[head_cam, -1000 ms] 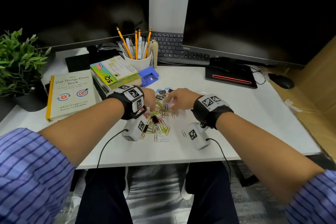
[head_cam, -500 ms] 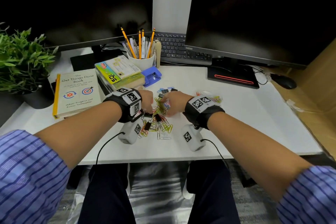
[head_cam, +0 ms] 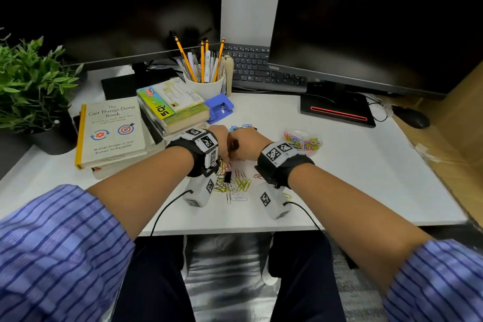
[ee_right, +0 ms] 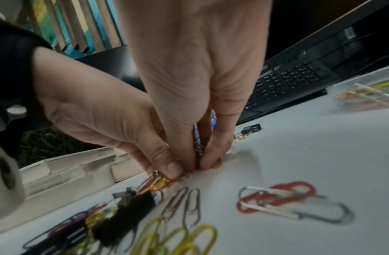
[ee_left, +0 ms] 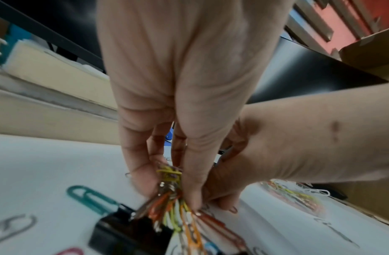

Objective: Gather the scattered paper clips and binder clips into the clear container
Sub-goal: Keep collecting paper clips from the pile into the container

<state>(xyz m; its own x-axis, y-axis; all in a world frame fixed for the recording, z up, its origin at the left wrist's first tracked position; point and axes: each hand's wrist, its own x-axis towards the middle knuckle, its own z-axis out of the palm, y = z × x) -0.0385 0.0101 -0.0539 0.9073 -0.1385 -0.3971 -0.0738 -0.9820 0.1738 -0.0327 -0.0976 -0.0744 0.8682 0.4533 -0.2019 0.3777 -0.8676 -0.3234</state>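
1. The left hand (ee_left: pixel 189 107) pinches a bunch of paper clips (ee_left: pixel 173 203); the right hand (ee_right: pixel 200 77) pinches clips beside it.
2. More clips and a black binder clip (head_cam: pixel 228 177) lie on the white desk (head_cam: pixel 366 178).
3. The clear container (head_cam: pixel 304 140), right of the hands, holds clips.
4. Both forearms converge, fingertips down.

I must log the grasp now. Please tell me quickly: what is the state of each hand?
Left hand: closed, pinching a bunch of coloured wire paper clips.
Right hand: fingertips pinched on clips at the white desk; which clips cannot be told.
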